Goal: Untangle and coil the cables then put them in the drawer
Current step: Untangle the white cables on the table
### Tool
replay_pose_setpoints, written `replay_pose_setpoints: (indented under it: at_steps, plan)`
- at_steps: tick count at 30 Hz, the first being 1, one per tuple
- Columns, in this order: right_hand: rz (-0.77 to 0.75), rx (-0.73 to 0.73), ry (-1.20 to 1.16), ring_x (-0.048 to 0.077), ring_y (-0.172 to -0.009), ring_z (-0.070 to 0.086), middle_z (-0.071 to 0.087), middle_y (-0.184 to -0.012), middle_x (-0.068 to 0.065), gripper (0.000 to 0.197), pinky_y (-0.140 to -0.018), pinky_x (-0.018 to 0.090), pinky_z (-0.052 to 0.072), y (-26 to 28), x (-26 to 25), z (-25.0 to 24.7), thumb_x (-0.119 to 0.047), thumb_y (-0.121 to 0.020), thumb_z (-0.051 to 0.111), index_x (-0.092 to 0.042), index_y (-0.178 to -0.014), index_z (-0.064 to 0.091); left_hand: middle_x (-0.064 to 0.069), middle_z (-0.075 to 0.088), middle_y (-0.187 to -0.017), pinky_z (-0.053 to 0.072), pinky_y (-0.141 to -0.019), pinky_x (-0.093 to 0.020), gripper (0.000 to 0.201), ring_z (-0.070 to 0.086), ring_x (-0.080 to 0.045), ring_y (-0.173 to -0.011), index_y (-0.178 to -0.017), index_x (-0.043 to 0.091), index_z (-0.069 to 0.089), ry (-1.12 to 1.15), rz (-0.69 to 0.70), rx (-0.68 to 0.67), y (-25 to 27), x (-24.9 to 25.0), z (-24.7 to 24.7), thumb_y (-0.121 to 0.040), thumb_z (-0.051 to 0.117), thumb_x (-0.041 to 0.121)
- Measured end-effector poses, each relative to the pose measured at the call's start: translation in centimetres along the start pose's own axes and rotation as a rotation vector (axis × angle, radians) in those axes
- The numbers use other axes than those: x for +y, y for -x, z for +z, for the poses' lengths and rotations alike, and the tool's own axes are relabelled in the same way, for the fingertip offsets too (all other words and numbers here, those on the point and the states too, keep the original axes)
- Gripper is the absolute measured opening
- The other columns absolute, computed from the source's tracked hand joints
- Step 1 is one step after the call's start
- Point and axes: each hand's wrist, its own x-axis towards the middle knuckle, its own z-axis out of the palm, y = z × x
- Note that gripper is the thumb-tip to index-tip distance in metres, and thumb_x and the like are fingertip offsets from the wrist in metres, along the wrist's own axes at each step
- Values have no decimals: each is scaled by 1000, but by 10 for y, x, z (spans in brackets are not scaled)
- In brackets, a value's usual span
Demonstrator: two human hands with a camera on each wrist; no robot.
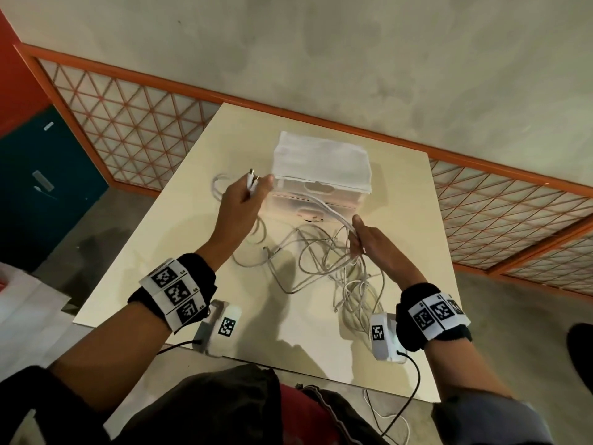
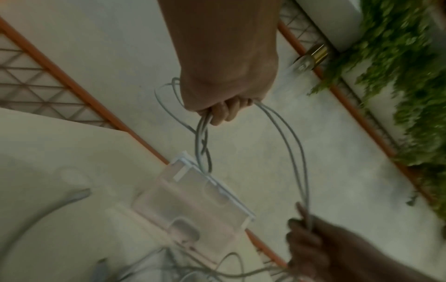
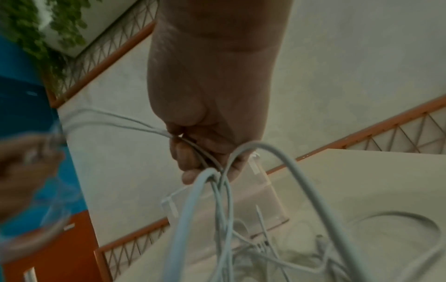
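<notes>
Nearest, the tangle (image 1: 337, 268) of white cables lies on the desk (image 1: 192, 252). Above it, the right hand (image 1: 372, 239) pinches two strands; the left hand (image 1: 244, 200) grips their plug ends. Behind stands the closed drawer (image 1: 321, 187). Untangling is under way; next, draw these strands free, then coil.
</notes>
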Motion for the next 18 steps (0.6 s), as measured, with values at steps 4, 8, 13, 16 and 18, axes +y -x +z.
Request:
replay_pose_setpoints:
  at_steps: [4, 8, 13, 16, 18]
  plan:
    - [-163, 58, -99, 9, -57, 38, 40, -63, -1, 39, -61, 22, 36, 0, -24, -17, -31, -103, 29, -11, -74, 46, 2, 34, -52, 28, -61, -32, 47, 35, -18, -56, -57, 18, 28, -337, -102, 14, 3, -31, -15, -93, 56, 32]
    - [-317, 60, -43, 16, -57, 36, 40, -59, 2, 29, -55, 24, 32, -2, -45, -27, -20, -100, 44, -2, -89, 62, -2, 45, -58, 29, -62, -33, 39, 51, -30, -71, -63, 12, 41, -486, -181, -79, 5, -52, -18, -94, 52, 32]
    - [-354, -31, 124, 12, -57, 45, 51, -55, -2, 19, -59, 24, 36, -8, -50, -18, -23, -96, 54, -14, -88, 70, 0, 62, -79, 32, -65, -22, 12, 54, -18, -73, -96, 10, 67, -403, -110, -96, 0, -39, -16, -90, 58, 16]
    - [-358, -87, 164, 3, -49, 42, 51, -54, -5, 21, -53, 15, 32, -11, -53, -6, -22, -95, 55, -10, -91, 72, 14, 44, -57, 33, -49, -21, 19, 41, -7, -48, -106, 21, 67, -80, -107, -311, 3, -5, -4, -95, 53, 26]
    - [-369, -88, 152, 3, -49, 41, 50, -54, -6, 21, -53, 15, 31, -12, -57, 1, -22, -96, 54, -12, -88, 71, 10, 27, -53, 19, -42, -22, 30, 23, -8, -43, -111, 20, 64, -55, -244, -576, 9, 11, 5, -96, 45, 38]
